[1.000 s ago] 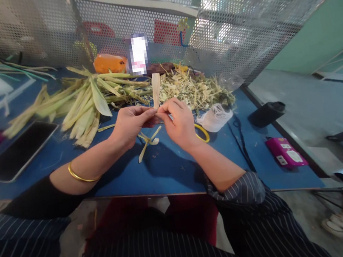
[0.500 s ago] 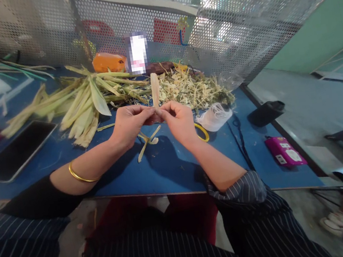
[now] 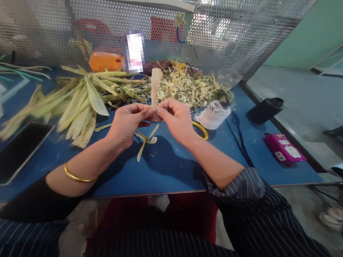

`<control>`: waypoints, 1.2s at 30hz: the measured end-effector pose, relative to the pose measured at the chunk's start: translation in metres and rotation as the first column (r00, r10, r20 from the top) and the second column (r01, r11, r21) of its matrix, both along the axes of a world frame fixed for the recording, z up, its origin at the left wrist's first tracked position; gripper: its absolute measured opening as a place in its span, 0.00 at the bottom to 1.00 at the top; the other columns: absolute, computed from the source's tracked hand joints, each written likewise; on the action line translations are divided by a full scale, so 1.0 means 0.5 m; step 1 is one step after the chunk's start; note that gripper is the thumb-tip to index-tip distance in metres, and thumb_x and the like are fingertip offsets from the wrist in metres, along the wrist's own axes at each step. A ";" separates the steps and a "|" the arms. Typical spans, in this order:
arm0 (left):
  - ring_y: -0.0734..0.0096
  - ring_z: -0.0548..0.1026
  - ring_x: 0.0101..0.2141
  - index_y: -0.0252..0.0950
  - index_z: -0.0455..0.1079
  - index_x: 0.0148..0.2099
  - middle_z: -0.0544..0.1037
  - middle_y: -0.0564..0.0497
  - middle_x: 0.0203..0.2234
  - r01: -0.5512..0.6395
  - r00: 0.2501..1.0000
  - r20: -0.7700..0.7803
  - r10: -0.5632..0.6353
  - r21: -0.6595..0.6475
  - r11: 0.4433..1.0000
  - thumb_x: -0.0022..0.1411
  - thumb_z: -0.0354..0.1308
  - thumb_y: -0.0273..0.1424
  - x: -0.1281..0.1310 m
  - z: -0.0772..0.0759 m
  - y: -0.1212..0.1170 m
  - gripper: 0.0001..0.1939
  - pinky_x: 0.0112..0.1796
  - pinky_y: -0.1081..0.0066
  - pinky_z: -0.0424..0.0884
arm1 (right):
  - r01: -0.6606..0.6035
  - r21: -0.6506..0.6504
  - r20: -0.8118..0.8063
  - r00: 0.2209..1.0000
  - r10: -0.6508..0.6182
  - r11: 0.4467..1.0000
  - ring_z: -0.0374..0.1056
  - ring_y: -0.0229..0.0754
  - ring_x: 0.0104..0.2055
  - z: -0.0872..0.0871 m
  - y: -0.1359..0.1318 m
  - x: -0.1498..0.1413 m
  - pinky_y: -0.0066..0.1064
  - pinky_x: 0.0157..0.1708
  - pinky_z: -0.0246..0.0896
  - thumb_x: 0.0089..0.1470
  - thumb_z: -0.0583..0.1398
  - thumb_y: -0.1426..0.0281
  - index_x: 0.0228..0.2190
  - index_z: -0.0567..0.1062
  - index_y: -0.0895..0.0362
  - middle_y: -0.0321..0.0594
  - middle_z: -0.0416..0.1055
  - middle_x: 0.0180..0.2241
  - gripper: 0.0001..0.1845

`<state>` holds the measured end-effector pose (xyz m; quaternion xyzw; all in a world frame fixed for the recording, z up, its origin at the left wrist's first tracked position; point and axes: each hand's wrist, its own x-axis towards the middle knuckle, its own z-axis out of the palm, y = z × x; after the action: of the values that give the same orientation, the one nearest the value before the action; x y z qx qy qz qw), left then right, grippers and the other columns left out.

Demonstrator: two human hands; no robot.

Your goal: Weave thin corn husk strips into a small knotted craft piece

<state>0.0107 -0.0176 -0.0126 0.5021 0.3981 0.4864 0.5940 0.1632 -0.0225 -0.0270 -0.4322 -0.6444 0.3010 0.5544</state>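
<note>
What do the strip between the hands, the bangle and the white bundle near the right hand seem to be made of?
Strip: probably dried leaf or husk, matte, from its pale tan, papery look.
Bangle: likely metal, polished, though gold-coloured plastic is possible; it gleams yellow.
White bundle: apparently matte thread or string, since fine strands show; fibre type unclear.

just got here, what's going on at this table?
A person's left hand and right hand pinch one end of a pale husk-like strip; the rest sticks out beyond their fingertips. A small branching piece lies nearer the person on the blue table. Past the hands are long leaves and a shredded heap; white thread sits beside the right hand.
</note>
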 end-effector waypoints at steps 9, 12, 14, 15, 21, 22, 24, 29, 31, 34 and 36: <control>0.74 0.75 0.27 0.34 0.74 0.27 0.78 0.50 0.24 0.058 0.995 0.078 -0.057 -0.011 0.998 0.43 0.72 0.42 -0.001 -0.005 0.006 0.17 0.34 0.72 0.71 | -0.079 -0.012 -0.027 0.997 0.078 0.997 0.67 0.33 0.28 0.005 -0.004 -0.003 0.30 0.34 0.67 0.57 0.58 0.65 0.28 0.69 0.54 0.32 0.69 0.24 0.08; 0.73 0.75 0.28 0.34 0.75 0.29 0.78 0.49 0.25 0.051 0.996 0.079 -0.048 -0.035 0.998 0.44 0.72 0.41 -0.001 -0.006 0.008 0.17 0.35 0.72 0.71 | -0.072 -0.018 -0.018 0.997 0.072 0.997 0.66 0.33 0.28 0.008 -0.005 -0.003 0.30 0.34 0.66 0.57 0.58 0.66 0.28 0.69 0.54 0.31 0.69 0.24 0.08; 0.73 0.75 0.28 0.34 0.75 0.29 0.78 0.49 0.25 0.047 0.996 0.071 -0.044 -0.035 0.998 0.45 0.71 0.40 0.001 -0.005 0.007 0.15 0.35 0.73 0.71 | -0.065 -0.023 -0.021 0.998 0.064 0.998 0.66 0.33 0.27 0.008 -0.005 -0.004 0.29 0.33 0.66 0.57 0.58 0.67 0.27 0.69 0.54 0.31 0.68 0.24 0.07; 0.74 0.75 0.27 0.33 0.75 0.29 0.78 0.50 0.25 0.042 0.997 0.060 -0.041 -0.019 0.999 0.46 0.71 0.39 0.002 -0.004 0.006 0.15 0.34 0.73 0.71 | -0.066 -0.025 -0.025 0.998 0.065 0.998 0.66 0.33 0.27 0.007 -0.005 -0.005 0.29 0.33 0.66 0.57 0.58 0.67 0.27 0.69 0.55 0.31 0.68 0.24 0.07; 0.74 0.73 0.25 0.33 0.74 0.29 0.77 0.51 0.22 -0.083 0.995 -0.049 0.090 0.139 0.987 0.50 0.68 0.40 0.009 -0.006 -0.003 0.14 0.31 0.74 0.69 | -0.066 -0.059 -0.050 0.997 0.064 0.996 0.68 0.34 0.29 -0.007 -0.003 -0.009 0.30 0.33 0.67 0.56 0.59 0.65 0.29 0.70 0.55 0.33 0.70 0.25 0.08; 0.74 0.73 0.26 0.34 0.74 0.29 0.77 0.51 0.22 -0.101 0.992 -0.060 0.111 0.142 0.985 0.50 0.68 0.40 0.010 -0.006 -0.005 0.14 0.31 0.74 0.69 | -0.067 -0.063 -0.044 0.997 0.064 0.996 0.68 0.34 0.29 -0.008 -0.002 -0.008 0.30 0.33 0.67 0.56 0.59 0.65 0.29 0.70 0.55 0.33 0.70 0.26 0.07; 0.73 0.73 0.26 0.34 0.74 0.29 0.77 0.50 0.23 -0.106 0.991 -0.071 0.116 0.135 0.985 0.50 0.68 0.40 0.010 -0.004 -0.006 0.14 0.31 0.74 0.68 | -0.064 -0.045 -0.018 0.998 0.064 0.997 0.68 0.34 0.29 -0.006 -0.002 -0.005 0.30 0.33 0.66 0.56 0.58 0.66 0.29 0.70 0.55 0.33 0.70 0.26 0.07; 0.72 0.74 0.28 0.34 0.74 0.29 0.78 0.50 0.25 -0.053 0.997 -0.045 0.059 0.126 0.991 0.51 0.67 0.42 0.003 0.005 -0.007 0.15 0.30 0.73 0.69 | -0.048 0.005 0.089 0.995 0.048 0.999 0.65 0.34 0.26 0.003 0.000 0.004 0.30 0.31 0.62 0.56 0.58 0.68 0.27 0.69 0.56 0.31 0.68 0.23 0.07; 0.73 0.74 0.27 0.34 0.75 0.30 0.77 0.50 0.25 -0.069 0.996 -0.043 0.075 0.133 0.989 0.49 0.69 0.40 0.001 0.008 -0.005 0.14 0.30 0.73 0.70 | -0.067 -0.003 0.116 0.991 0.067 0.998 0.64 0.34 0.25 0.003 0.001 0.005 0.30 0.30 0.61 0.56 0.58 0.68 0.26 0.69 0.56 0.31 0.68 0.22 0.07; 0.74 0.73 0.26 0.33 0.75 0.29 0.77 0.51 0.24 -0.107 0.992 -0.056 0.116 0.140 0.984 0.45 0.71 0.35 -0.001 0.009 -0.001 0.12 0.30 0.73 0.69 | -0.086 0.001 0.149 0.985 0.084 0.996 0.64 0.34 0.25 0.001 0.000 0.004 0.30 0.30 0.61 0.57 0.57 0.67 0.27 0.69 0.56 0.32 0.68 0.22 0.08; 0.74 0.73 0.26 0.33 0.74 0.29 0.76 0.51 0.23 -0.127 0.990 -0.049 0.134 0.125 0.984 0.46 0.70 0.35 -0.003 0.009 0.002 0.12 0.30 0.74 0.69 | -0.040 0.093 0.204 0.979 0.020 0.995 0.66 0.35 0.29 0.002 -0.002 0.004 0.31 0.33 0.63 0.58 0.58 0.65 0.29 0.70 0.56 0.34 0.70 0.26 0.08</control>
<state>0.0092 -0.0165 -0.0083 0.5239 0.4167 0.5329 0.5176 0.1654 -0.0237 -0.0261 -0.4233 -0.7178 0.2323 0.5016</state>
